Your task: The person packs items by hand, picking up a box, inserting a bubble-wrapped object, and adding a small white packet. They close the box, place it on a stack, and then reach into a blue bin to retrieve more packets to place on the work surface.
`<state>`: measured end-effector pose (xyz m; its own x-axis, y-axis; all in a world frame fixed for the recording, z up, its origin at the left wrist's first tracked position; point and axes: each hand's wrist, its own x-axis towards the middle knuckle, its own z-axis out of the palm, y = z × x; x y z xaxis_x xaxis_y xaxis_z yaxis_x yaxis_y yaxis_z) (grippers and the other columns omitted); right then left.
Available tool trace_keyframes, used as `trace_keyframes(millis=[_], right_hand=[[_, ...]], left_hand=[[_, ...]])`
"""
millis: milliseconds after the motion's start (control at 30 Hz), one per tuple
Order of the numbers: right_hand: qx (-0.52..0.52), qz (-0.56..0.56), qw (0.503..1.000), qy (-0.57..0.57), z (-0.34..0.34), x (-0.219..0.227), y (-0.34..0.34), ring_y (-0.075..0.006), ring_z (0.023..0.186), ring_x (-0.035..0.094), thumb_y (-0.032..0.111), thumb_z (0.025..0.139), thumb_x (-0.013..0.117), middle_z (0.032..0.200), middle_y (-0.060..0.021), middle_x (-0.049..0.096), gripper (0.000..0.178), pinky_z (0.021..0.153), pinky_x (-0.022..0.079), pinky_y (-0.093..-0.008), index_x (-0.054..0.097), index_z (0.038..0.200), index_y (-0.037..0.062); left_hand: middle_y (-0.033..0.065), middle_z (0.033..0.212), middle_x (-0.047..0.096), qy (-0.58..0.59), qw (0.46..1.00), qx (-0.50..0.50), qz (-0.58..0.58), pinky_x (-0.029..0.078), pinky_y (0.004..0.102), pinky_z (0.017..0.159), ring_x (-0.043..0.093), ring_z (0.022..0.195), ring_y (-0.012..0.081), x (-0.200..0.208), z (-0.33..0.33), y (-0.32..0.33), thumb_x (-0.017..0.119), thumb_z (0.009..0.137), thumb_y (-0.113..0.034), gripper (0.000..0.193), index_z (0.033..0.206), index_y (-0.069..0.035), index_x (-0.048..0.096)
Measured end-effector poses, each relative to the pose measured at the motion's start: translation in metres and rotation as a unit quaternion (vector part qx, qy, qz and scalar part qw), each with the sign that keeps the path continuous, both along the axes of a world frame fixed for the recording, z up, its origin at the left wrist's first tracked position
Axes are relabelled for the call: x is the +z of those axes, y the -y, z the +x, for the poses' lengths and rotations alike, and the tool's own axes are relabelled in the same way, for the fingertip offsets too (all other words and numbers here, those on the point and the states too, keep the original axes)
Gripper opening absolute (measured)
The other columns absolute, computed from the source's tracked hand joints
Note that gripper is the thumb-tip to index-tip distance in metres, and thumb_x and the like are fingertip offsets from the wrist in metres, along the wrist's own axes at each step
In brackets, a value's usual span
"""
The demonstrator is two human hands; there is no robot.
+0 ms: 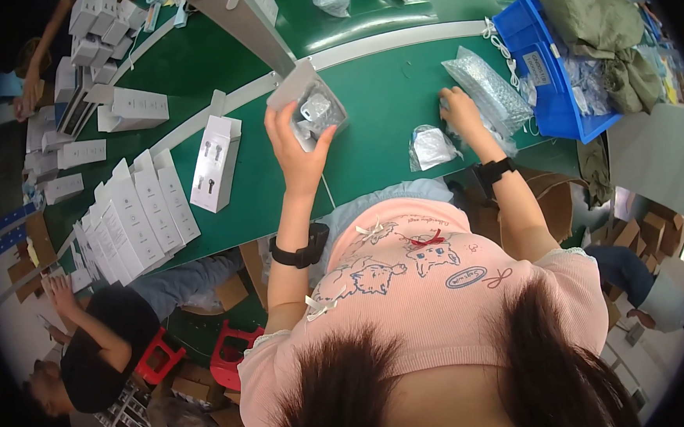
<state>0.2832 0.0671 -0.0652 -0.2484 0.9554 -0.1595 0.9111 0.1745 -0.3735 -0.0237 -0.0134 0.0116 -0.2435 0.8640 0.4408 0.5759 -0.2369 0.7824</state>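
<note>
Gripping an open white carton (295, 85) between the spread thumb and fingers of the left hand (298, 142), above the green counter (377, 145), with clear plastic packaging (319, 107) inside the carton. To the right of the carton, curling the right hand (459, 112) just beside a bubble-wrap bundle (499, 93), near a plastic-wrapped white packet (433, 147); cannot tell whether pinching anything. Surrounded by a white earbud box (213, 163) left of the carton and a blue bin (523, 30) well to its right.
</note>
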Motion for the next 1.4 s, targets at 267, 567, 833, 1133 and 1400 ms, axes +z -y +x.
trace_keyframes(millis=[267,567,833,1133,1400], right_hand=[[0.047,0.072,0.753,-0.652,-0.113,0.127,0.001,-0.0133,0.09,0.055,-0.004,0.074,0.061,0.096,-0.005,0.057,0.023,0.075,0.047,-0.0261,0.057,0.096,0.0032],[0.542,0.119,0.819,-0.143,-0.164,0.126,-0.017,-0.0274,0.103,0.05,0.013,0.066,0.069,0.11,-0.0144,0.051,0.035,0.087,0.042,-0.0374,0.057,0.098,0.0049],[0.29,0.08,0.872,-0.385,-0.16,0.072,-0.035,-0.0308,0.121,0.035,0.029,0.053,0.081,0.126,-0.0173,0.039,0.095,0.102,0.025,-0.0394,0.03,0.13,0.0052],[-0.079,0.045,0.806,-0.584,-0.061,0.081,-0.2,-0.0219,0.104,0.049,0.01,0.059,0.078,0.116,-0.0107,0.048,0.082,0.086,0.043,-0.0341,0.031,0.126,0.0026],[-0.185,0.271,0.851,-0.409,0.029,0.035,-0.337,-0.0239,0.111,0.042,0.016,0.061,0.078,0.124,-0.0144,0.039,0.091,0.09,0.037,-0.0326,0.021,0.131,0.0027]], left_hand=[[0.0094,0.088,0.054,-0.067,0.992,0.048,-0.099,0.041,0.028,0.063,0.053,0.071,0.0171,0.032,-0.014,0.004,0.069,0.066,-0.006,0.016,0.075,0.002,0.058],[0.0109,0.075,0.059,0.061,0.981,0.071,-0.17,0.042,0.0255,0.054,0.052,0.057,0.0146,0.043,-0.025,-0.009,0.066,0.067,-0.003,0.012,0.073,0.003,0.057],[0.0127,0.118,0.048,0.012,0.992,0.089,-0.084,0.035,0.0366,0.095,0.045,0.112,0.0259,0.018,-0.119,-0.003,0.074,0.061,-0.008,0.06,0.114,-0.005,0.046],[0.0179,0.127,0.037,-0.322,0.78,0.228,-0.487,0.029,0.047,0.096,0.032,0.118,0.0372,0.008,-0.136,-0.018,0.076,0.056,-0.011,0.081,0.126,-0.007,0.037],[0.0229,0.126,0.033,-0.11,0.983,-0.091,-0.116,0.03,0.0433,0.097,0.034,0.116,0.0396,0.006,0.034,-0.2,0.068,0.068,-0.011,0.063,0.123,-0.001,0.038]])
